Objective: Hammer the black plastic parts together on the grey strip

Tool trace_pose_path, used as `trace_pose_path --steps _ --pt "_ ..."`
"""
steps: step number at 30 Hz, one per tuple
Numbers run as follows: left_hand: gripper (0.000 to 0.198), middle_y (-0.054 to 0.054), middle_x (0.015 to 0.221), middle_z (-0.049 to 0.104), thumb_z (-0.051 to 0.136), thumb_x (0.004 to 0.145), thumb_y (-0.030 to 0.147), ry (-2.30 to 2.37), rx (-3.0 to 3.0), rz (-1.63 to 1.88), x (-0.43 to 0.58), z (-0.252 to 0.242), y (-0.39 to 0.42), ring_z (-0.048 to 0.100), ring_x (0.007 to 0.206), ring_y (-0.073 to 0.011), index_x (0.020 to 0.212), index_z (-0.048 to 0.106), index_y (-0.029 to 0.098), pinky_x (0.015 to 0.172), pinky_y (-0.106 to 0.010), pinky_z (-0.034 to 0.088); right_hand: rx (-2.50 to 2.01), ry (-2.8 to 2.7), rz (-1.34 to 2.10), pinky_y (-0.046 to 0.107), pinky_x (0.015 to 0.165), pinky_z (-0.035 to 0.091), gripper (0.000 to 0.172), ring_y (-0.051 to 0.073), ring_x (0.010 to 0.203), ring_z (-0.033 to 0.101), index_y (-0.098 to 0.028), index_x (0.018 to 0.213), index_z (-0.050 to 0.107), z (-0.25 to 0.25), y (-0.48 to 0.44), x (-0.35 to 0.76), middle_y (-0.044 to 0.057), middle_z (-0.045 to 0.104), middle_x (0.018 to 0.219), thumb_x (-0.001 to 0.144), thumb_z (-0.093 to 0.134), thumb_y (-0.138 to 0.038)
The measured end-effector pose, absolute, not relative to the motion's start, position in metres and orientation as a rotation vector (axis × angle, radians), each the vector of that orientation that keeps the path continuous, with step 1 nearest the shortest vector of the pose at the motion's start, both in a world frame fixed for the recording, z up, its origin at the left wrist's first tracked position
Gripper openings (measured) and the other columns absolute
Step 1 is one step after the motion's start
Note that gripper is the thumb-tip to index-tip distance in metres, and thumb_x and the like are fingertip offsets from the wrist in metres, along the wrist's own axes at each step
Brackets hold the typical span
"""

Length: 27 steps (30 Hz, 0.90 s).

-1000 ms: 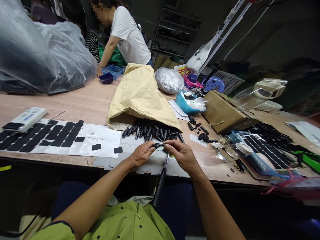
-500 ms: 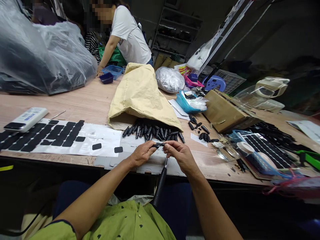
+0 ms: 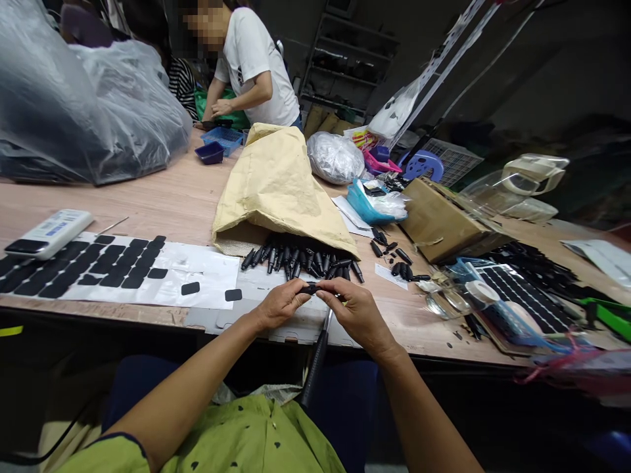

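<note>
Between my two hands, over the table's front edge, is a small black cylindrical part. My left hand pinches its left end with thumb and fingers. At the other end, my right hand is closed on it in a pinch. Fingertips hide much of the part, so its exact kind is unclear. A tool with a metal shaft and black handle lies below my right hand, its handle jutting over the edge. Just beyond my hands, several similar black parts spill from the mouth of a yellowish sack.
At left lie a white sheet with black stickers and a white device. A large plastic bag stands behind. To the right are a cardboard box, a teal basin and a blue basket. A co-worker leans over the far side.
My right hand has shifted slightly left, bringing its fingertips closer to my left hand around the black part. The co-worker's arms have drawn up and bent.
</note>
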State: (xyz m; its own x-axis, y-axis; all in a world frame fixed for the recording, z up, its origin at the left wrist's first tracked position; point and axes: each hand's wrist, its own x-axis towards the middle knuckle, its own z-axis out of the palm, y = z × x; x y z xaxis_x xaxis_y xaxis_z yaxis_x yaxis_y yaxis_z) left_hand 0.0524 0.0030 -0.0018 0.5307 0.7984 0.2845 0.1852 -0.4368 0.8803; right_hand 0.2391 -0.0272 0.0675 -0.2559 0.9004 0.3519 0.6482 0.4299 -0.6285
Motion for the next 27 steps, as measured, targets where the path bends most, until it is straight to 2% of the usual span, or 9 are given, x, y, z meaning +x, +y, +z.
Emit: trace_pose_path --steps 10,13,17,22,27 --pt "0.025 -0.005 0.096 0.058 0.044 0.095 0.038 0.737 1.959 0.923 0.054 -0.009 0.005 0.055 0.089 -0.0198 0.102 0.057 0.018 0.085 -0.032 0.043 -1.387 -2.023 0.36 0.033 0.069 0.049 0.014 0.021 0.072 0.067 -0.024 0.083 0.074 0.065 -0.026 0.236 0.004 0.073 0.077 0.087 0.063 -0.033" --pt "0.024 -0.005 0.097 0.059 0.045 0.095 0.037 0.741 1.966 0.931 0.054 -0.01 0.005 0.055 0.091 -0.0203 0.103 0.057 0.018 0.086 -0.032 0.043 -1.432 -1.896 0.509 0.032 0.066 0.05 0.017 0.02 0.07 0.066 -0.023 0.081 0.075 0.062 -0.028 0.236 0.004 0.073 0.075 0.085 0.067 -0.037" --pt "0.023 -0.005 0.096 0.059 0.045 0.095 0.037 0.748 1.943 0.931 0.054 -0.009 0.004 0.056 0.09 -0.0196 0.102 0.057 0.018 0.085 -0.031 0.044 -1.438 -1.593 0.823 0.028 0.054 0.051 0.025 0.018 0.062 0.064 -0.02 0.086 0.077 0.05 -0.032 0.234 0.003 0.071 0.069 0.082 0.07 -0.044" --pt "0.022 -0.005 0.096 0.059 0.043 0.096 0.036 0.759 1.936 0.928 0.053 -0.007 0.004 0.057 0.09 -0.0191 0.102 0.055 0.018 0.084 -0.031 0.045 -1.389 -1.497 0.703 0.026 0.056 0.053 0.021 0.014 0.062 0.063 -0.022 0.091 0.078 0.039 -0.039 0.224 0.002 0.073 0.078 0.08 0.073 -0.038" --pt "0.019 -0.004 0.093 0.058 0.042 0.097 0.033 0.81 1.986 0.924 0.053 -0.007 0.003 0.056 0.087 -0.0184 0.099 0.054 0.019 0.082 -0.03 0.045 -1.438 -1.483 0.795 0.026 0.054 0.053 0.023 0.014 0.059 0.062 -0.02 0.09 0.078 0.044 -0.039 0.225 0.002 0.073 0.074 0.079 0.073 -0.039"
